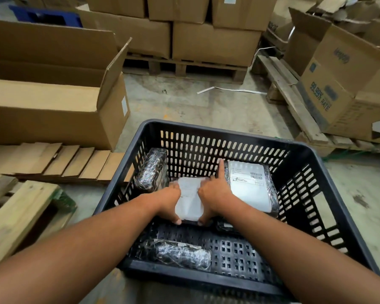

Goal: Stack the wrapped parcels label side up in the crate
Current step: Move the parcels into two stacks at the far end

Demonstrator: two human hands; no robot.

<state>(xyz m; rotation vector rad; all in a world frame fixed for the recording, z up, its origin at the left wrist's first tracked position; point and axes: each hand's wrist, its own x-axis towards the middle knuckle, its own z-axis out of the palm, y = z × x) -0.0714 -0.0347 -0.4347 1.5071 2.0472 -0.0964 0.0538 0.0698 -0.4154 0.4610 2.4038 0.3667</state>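
Note:
A black slotted plastic crate [228, 131] stands on the floor in front of me. Both hands reach into it and grip one wrapped parcel [190, 198] with its white label facing up: my left hand [168, 199] on its left edge, my right hand [214, 193] on its right edge, index finger stretched out. To the right lies another parcel [251, 187], label up, with a barcode. A black wrapped parcel [153, 170] leans against the left wall. Another dark parcel [180, 253] lies near the front wall. No label shows on these two.
An open cardboard box [53, 99] and flattened cardboard [59, 161] lie to the left, above a wooden pallet [20, 213]. Stacked boxes on a pallet [195, 34] stand ahead. More boxes on a pallet [342, 84] are at the right. Concrete floor lies between.

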